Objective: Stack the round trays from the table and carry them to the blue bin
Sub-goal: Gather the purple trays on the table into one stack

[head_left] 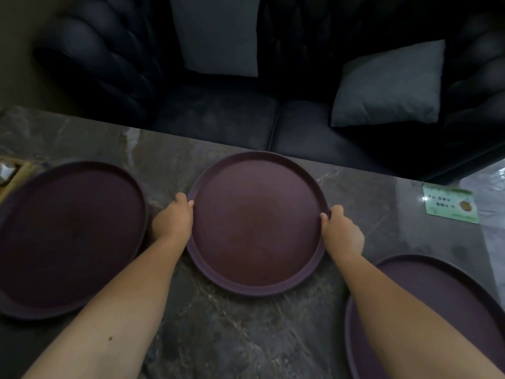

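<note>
Middle tray: a round, dark maroon tray with a low raised rim (258,224) lies flat on the grey marbled desk (246,337), near its far edge, between the two hands.
Left hand: the left hand (172,221) grips the tray's left rim, its fingers (190,203) curled together over the lip.
Right hand: the right hand (343,232) pinches the opposite rim, thumb inside, the rest hidden behind the edge.
Other trays: a matching round tray at left (71,239) and another at lower right (437,318), both apart from the middle one.
Handling: it looks stiff, fairly light and matte, probably not slippery; the rim at opposite sides gives the steadiest hold.
Hidden: both outer trays are cut off by the frame; the blue bin is not in view; whether the middle tray is lifted cannot be told.
Hard to read: print on the small green card (451,205).
</note>
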Demonstrator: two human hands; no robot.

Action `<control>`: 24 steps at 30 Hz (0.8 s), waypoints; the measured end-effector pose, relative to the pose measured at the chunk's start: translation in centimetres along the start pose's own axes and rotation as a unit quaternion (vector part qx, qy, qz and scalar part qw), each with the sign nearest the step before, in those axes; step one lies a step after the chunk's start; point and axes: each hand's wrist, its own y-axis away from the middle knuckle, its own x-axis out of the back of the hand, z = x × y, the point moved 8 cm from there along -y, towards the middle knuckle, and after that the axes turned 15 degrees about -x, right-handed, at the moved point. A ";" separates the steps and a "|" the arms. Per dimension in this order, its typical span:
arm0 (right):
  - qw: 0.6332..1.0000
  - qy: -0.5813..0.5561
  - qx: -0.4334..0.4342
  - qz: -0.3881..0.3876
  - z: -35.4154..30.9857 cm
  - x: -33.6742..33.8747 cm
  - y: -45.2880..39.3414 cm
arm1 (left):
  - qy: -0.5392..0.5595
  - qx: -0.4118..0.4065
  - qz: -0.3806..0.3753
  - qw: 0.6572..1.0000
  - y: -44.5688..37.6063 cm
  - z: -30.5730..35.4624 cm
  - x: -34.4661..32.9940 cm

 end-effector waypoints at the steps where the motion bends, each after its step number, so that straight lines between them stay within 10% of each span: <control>1: 1.000 0.004 -0.001 0.002 -0.1 0.0 0.1 | 0.005 -0.001 0.002 1.000 -0.1 0.0 0.0; 9: 0.999 0.029 0.001 -0.016 -0.7 0.2 0.2 | 0.006 -0.013 -0.017 1.000 0.4 -0.5 1.1; 24: 0.973 0.109 0.202 0.022 -3.2 6.5 11.2 | -0.040 -0.316 0.042 0.947 11.8 11.9 6.9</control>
